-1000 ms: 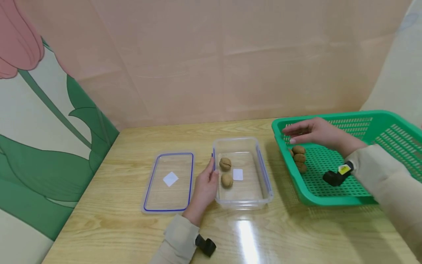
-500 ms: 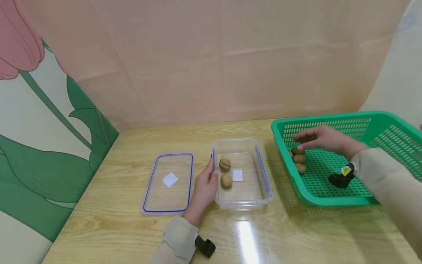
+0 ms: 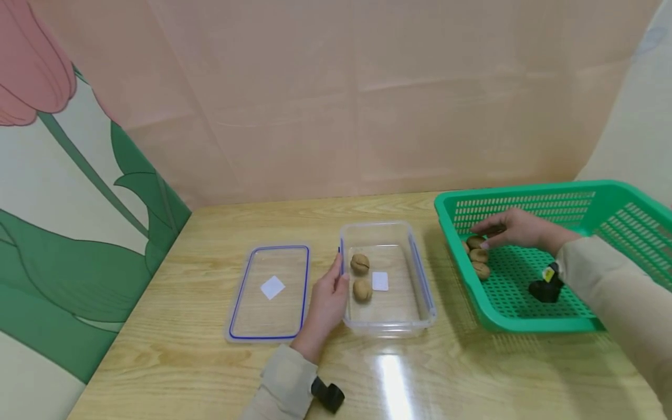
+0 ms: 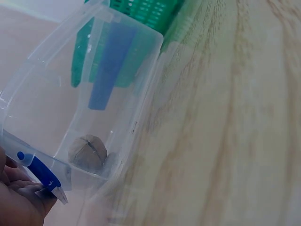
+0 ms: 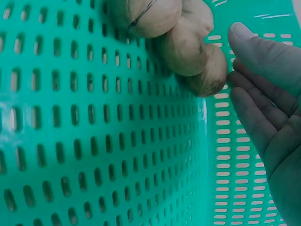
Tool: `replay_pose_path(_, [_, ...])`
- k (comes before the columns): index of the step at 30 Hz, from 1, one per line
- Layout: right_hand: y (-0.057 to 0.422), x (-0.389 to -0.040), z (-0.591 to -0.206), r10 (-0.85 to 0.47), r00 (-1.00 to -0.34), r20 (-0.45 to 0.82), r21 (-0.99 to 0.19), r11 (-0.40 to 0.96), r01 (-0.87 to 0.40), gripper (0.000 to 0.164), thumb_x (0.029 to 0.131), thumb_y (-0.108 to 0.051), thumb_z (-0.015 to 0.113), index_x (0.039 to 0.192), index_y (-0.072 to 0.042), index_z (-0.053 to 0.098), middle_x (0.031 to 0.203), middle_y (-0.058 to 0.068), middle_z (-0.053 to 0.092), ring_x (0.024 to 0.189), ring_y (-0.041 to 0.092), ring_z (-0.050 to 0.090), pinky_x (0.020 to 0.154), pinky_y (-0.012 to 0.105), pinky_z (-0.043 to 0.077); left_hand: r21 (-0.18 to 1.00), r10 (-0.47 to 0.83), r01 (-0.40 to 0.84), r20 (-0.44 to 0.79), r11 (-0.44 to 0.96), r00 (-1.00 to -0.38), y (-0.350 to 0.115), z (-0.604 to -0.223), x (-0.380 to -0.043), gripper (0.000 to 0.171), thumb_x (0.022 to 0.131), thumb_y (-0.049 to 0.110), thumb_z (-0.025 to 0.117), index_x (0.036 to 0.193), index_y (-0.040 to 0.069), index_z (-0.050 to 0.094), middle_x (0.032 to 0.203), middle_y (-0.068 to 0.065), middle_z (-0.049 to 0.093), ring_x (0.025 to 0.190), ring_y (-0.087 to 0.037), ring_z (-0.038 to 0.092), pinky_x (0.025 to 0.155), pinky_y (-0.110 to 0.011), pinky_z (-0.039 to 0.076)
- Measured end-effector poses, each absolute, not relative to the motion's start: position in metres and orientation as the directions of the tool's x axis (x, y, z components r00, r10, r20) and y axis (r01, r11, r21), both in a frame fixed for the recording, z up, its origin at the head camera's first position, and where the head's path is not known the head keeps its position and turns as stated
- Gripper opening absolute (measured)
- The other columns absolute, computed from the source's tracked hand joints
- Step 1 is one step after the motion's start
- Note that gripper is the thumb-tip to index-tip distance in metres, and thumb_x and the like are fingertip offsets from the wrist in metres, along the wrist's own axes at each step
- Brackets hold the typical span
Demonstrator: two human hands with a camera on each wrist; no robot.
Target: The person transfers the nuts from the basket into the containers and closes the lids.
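Note:
My left hand rests against the left side of a clear plastic box, its fingers along the outer wall. In the left wrist view the fingers lie at the box's blue latch. Two walnuts sit inside, along the left wall. My right hand is down in a green basket, fingers extended and thumb apart from them. Its fingertips are right at the farthest walnut of a small group by the basket's left wall. From the right wrist, nothing shows between thumb and fingers.
A clear lid with a blue seal and a white label lies on the wooden table, left of the box. A pinkish sheet hangs behind. The basket's raised rim surrounds the right hand.
My right hand has moved slightly right and lowered into the basket, toward the walnuts. My left hand stays at the box, and the two walnuts inside keep their places.

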State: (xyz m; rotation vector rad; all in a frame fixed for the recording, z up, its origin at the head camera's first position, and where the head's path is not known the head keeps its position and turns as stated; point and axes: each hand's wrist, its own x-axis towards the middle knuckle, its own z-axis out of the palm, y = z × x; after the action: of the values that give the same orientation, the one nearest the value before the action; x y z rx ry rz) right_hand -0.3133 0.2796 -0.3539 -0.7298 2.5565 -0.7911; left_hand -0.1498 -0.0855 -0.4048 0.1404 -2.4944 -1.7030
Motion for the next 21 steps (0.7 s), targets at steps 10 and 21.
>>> replay_pose_path(10, [0.281,-0.318,-0.362,-0.574,-0.794,-0.199,-0.572,0.727,-0.381,0.049,0.083,-0.023,0.069,0.122,0.004,0.057,0.118,0.023,0.06,0.108,0.039,0.056,0.083,0.044,0.054,0.934,-0.145,-0.001,0.054,0.357,-0.988,-0.085,-0.405,-0.15,0.049,0.096,0.014,0.046,0.143,0.015,0.033,0.142,-0.015,0.038,0.131,-0.03,0.036,0.108,-0.042,0.032])
replay_pose_path(21, [0.281,-0.326,-0.371,-0.592,-0.779,-0.205,-0.56,0.724,-0.403,0.044,0.084,-0.011,0.066,0.124,0.005,0.055,0.115,0.022,0.062,0.104,0.037,0.058,0.081,0.042,0.054,0.937,-0.143,0.012,0.066,0.35,-0.988,-0.084,-0.404,-0.149,0.048,0.096,0.012,0.046,0.143,0.012,0.034,0.143,-0.015,0.037,0.131,-0.03,0.036,0.108,-0.041,0.032])
